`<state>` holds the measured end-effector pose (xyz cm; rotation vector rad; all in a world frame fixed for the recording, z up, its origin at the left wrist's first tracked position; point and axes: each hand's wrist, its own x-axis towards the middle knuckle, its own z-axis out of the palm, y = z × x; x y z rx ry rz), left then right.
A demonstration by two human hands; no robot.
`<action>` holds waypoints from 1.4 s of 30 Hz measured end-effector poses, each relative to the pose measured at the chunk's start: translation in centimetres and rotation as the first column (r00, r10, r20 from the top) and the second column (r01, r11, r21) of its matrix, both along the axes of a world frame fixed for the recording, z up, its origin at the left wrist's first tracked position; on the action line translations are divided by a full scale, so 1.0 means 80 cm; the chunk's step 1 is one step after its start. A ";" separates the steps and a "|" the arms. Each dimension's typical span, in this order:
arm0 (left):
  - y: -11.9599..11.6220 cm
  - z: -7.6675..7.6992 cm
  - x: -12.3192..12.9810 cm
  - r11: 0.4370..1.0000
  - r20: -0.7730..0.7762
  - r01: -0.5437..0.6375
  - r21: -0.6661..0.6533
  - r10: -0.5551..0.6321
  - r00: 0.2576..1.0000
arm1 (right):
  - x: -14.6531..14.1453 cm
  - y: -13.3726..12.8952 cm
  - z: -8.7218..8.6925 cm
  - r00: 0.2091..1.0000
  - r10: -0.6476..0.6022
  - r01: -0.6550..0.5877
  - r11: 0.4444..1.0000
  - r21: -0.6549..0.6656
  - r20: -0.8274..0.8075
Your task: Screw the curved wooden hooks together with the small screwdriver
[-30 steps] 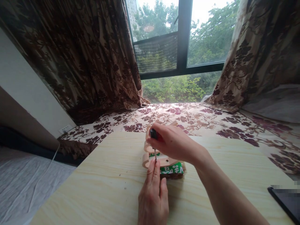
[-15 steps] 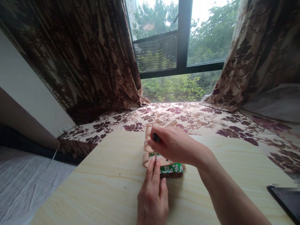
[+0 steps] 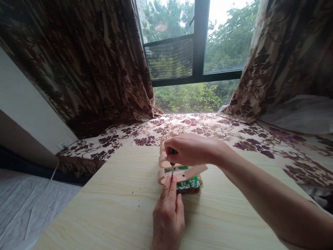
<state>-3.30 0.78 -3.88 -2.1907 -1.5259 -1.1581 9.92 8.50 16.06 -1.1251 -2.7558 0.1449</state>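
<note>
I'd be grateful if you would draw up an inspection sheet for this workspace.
Surface: pale wood-grain tabletop.
Job's things: black-handled screwdriver with a thin metal shaft, pointing down; pale wooden piece with curved ends, above a green-and-white printed block.
Clutter: small dark specks on the tabletop, left of the work.
Hands: right hand closed around the screwdriver's handle; left hand with fingertips by the lower shaft, their exact grip unclear.
Cables: thin white cable over a grey cloth sheet, at left.
Surroundings: dark-framed glass window, brown floral fabric curtains, white wall socket.
</note>
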 end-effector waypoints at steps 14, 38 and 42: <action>0.006 -0.013 -0.001 0.999 0.039 0.020 -0.025 -0.019 0.999 | -0.025 0.015 0.035 0.938 0.061 -0.011 0.989 -0.145 0.343; 0.007 -0.006 0.008 0.999 0.097 -0.009 0.033 0.006 0.995 | -0.036 -0.014 0.036 0.941 0.012 -0.025 0.999 0.033 0.338; 0.005 -0.006 0.007 1.000 0.088 0.001 0.003 -0.002 0.996 | -0.033 -0.014 0.036 0.954 0.081 -0.090 0.996 0.020 0.288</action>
